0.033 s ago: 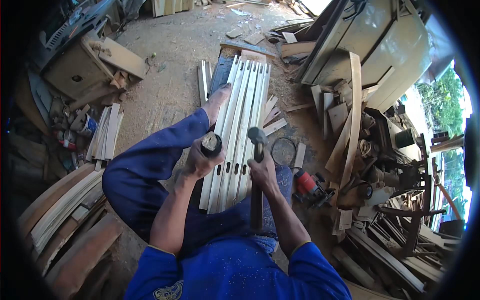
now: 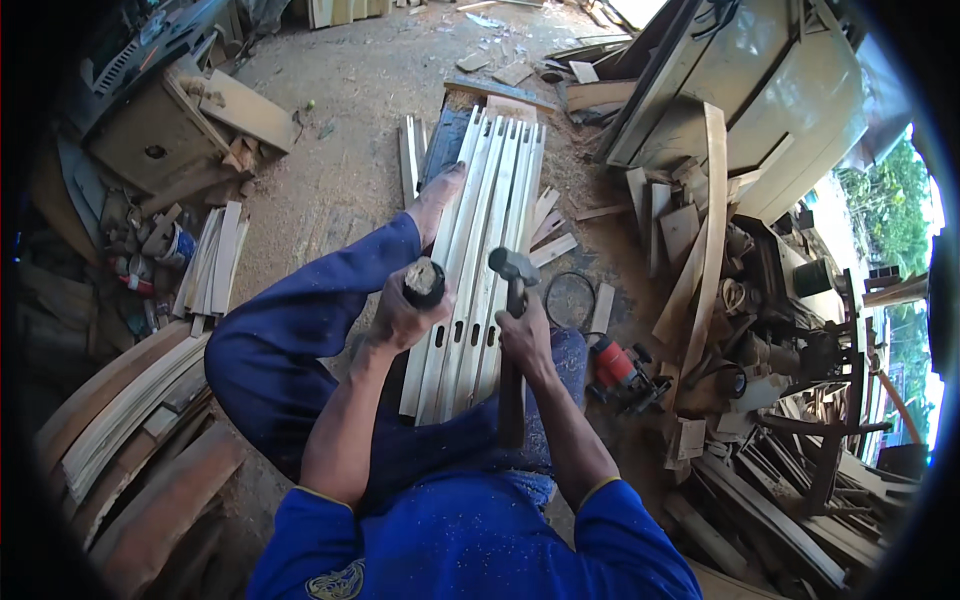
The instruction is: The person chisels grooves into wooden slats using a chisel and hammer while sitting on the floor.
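My left hand is wrapped round a chisel, whose dark handle has a round, worn butt facing up; its blade is hidden below. In my right hand is a hammer, its dark metal head above the fist and its long handle running down toward my lap. Several pale wooden strips lie side by side lengthwise between my legs, with dark oval slots cut across their near part. Both hands are above these strips, the left over their left edge, the right over their right edge. My bare left foot rests against their left side.
A red and black power tool sits on the floor to the right, near a dark ring. Scrap wood is heaped along the right. Stacked boards and a wooden box stand at the left. Shavings cover the floor.
The hammer head has tipped slightly up and to the left. My left hand with the chisel has hardly moved, and the strips lie as before.
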A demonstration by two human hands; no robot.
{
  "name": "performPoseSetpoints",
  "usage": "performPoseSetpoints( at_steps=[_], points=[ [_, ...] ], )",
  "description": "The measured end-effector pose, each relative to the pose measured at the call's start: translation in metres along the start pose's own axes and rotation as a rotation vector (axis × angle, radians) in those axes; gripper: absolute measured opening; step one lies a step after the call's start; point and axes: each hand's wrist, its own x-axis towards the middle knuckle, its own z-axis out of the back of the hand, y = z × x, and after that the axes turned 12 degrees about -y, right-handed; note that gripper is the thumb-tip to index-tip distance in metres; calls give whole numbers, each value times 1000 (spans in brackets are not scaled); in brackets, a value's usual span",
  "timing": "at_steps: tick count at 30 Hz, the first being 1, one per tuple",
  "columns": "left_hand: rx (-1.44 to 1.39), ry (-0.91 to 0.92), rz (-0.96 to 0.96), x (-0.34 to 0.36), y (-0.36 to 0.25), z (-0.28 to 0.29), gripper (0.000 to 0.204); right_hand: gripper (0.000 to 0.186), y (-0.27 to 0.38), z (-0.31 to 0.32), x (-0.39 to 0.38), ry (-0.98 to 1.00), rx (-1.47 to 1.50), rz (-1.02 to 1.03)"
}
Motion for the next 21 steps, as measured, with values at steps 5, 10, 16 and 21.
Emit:
performPoseSetpoints(
  at_steps=[5,10,16,21],
  points=[
    [62,-7,-33,9,2,-1,16,54,-27,-40,7,-55,-398,144],
    [63,-33,-91,15,8,-9,17,58,100,-15,-11,-105,198,644],
    [507,69,-189,74,3,-2,28,36,176,-91,81,324,-278,767],
    [417,-84,-504,21,59,25,31,26,152,-88,-3,128,-54,934]
  ],
)
